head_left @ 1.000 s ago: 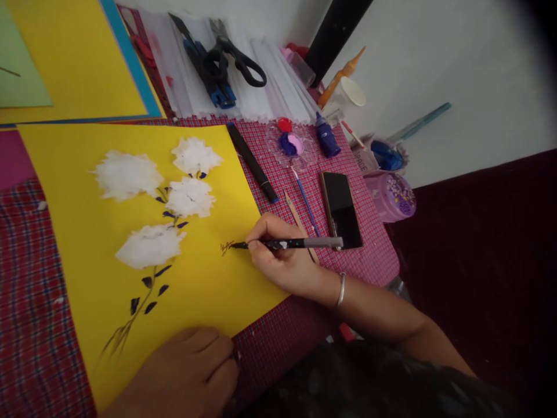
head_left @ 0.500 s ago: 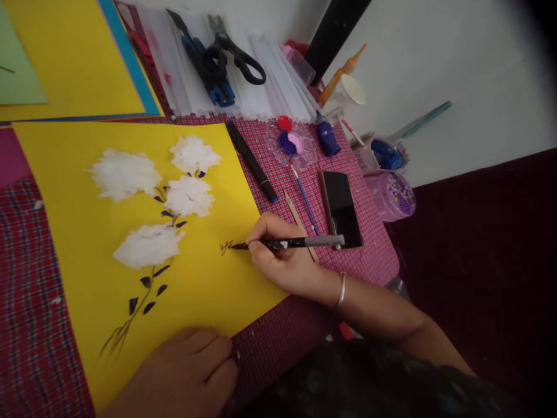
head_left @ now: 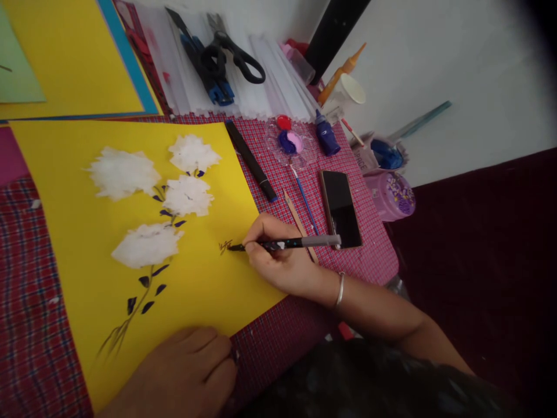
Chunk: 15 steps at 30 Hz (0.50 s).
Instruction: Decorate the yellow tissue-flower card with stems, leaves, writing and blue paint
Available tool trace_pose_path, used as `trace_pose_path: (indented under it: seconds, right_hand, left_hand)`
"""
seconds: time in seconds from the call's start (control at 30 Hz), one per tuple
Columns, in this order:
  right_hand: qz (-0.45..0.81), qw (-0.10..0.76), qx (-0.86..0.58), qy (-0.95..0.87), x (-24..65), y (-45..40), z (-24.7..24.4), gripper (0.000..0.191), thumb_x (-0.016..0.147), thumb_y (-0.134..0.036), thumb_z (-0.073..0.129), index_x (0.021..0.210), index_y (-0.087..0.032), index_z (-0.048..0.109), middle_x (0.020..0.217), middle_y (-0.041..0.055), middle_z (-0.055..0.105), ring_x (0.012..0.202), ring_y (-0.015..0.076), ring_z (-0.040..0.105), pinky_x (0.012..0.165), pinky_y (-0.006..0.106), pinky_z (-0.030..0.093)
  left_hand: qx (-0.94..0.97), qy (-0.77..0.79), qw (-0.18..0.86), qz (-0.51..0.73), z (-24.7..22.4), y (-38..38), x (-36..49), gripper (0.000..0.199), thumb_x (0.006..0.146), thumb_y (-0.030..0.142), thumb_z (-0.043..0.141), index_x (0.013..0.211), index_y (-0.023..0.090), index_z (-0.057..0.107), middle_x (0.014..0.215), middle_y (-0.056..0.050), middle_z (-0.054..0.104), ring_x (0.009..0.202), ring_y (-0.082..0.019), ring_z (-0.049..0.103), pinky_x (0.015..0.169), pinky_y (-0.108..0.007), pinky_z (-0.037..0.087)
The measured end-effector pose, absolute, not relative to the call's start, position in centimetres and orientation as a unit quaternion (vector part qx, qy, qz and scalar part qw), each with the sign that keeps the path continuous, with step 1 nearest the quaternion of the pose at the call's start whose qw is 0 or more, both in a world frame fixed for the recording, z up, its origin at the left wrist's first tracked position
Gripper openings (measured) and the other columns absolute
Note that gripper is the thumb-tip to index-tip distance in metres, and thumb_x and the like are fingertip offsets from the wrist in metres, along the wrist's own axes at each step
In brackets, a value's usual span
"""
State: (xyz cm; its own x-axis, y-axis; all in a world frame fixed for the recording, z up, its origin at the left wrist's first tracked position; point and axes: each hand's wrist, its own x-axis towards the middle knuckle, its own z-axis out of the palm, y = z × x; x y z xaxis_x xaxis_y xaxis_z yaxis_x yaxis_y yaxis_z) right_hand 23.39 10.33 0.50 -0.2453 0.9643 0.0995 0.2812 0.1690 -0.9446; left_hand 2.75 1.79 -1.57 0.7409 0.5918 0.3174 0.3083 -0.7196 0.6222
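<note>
My right hand point(head_left: 285, 261) is closed in a writing grip on a slim black patterned pen point(head_left: 287, 243) with a grey end. The pen's tip touches the yellow paper point(head_left: 209, 290) beside a small patch of dark handwriting point(head_left: 225, 246). White ragged-edged flowers point(head_left: 145, 245) with dark leaves and a brown branching stem point(head_left: 143, 299) cover the sheet's left part. My left hand point(head_left: 183, 368) rests on the near edge of the paper with fingers curled together. Its fingertips are hidden, so whatever may lie under them does not show.
Right of the paper lie a black marker point(head_left: 252, 162), a pencil point(head_left: 298, 220), a blue paintbrush point(head_left: 307, 200) and a phone point(head_left: 342, 209). A clear palette point(head_left: 272, 145) with paint and a purple bottle point(head_left: 327, 136) stand beyond. Scissors point(head_left: 232, 46) and a cutter point(head_left: 202, 64) lie on white strips point(head_left: 278, 75).
The pen tip and my right hand have shifted very slightly left along the writing. My left hand stays in place on the paper.
</note>
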Motion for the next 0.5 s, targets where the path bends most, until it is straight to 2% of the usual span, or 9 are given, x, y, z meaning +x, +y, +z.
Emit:
trace_pose_path:
  seconds: [0.13, 0.23, 0.4, 0.5]
  right_hand:
    - [0.457, 0.376, -0.474, -0.652, 23.4, 10.4, 0.6, 0.011, 0.075, -0.012, 0.053, 0.071, -0.021, 0.049, 0.066, -0.0047, 0.053, 0.058, 0.0084, 0.047, 0.053, 0.023, 0.038]
    - [0.483, 0.415, -0.476, -0.606, 23.6, 10.8, 0.6, 0.011, 0.078, -0.016, 0.055, 0.071, -0.022, 0.05, 0.062, -0.0055, 0.051, 0.056, 0.0081, 0.046, 0.051, 0.023, 0.037]
    - [0.55, 0.476, -0.478, -0.492, 24.6, 10.9, 1.1, 0.032, 0.099, -0.047, 0.047, 0.082, -0.022, 0.056, 0.048, -0.0097, 0.042, 0.039, 0.0065, 0.037, 0.04, 0.021, 0.031]
    - [0.552, 0.475, -0.485, -0.484, 25.3, 9.9, 1.9, 0.032, 0.098, -0.051, 0.05, 0.086, -0.021, 0.057, 0.046, -0.0102, 0.044, 0.037, 0.0058, 0.038, 0.038, 0.02, 0.03]
  left_hand:
    - [0.89, 0.257, 0.277, 0.255, -1.5, 1.8, 2.7, 0.026, 0.081, 0.0, 0.045, 0.074, 0.023, 0.053, 0.067, 0.003, 0.063, 0.06, -0.016, 0.055, 0.059, -0.03, 0.04]
    - [0.89, 0.257, 0.278, 0.255, -1.6, 1.7, 2.7, 0.027, 0.081, 0.0, 0.043, 0.073, 0.023, 0.054, 0.066, 0.004, 0.062, 0.06, -0.016, 0.056, 0.06, -0.03, 0.04]
    - [0.896, 0.252, 0.271, 0.245, -1.3, 1.9, 2.8, 0.03, 0.088, 0.003, 0.041, 0.072, 0.023, 0.056, 0.066, 0.004, 0.062, 0.059, -0.016, 0.054, 0.059, -0.03, 0.04]
    - [0.9, 0.242, 0.257, 0.254, -0.9, 2.2, 2.9, 0.033, 0.098, 0.011, 0.039, 0.07, 0.023, 0.053, 0.063, 0.004, 0.06, 0.055, -0.015, 0.052, 0.056, -0.031, 0.037]
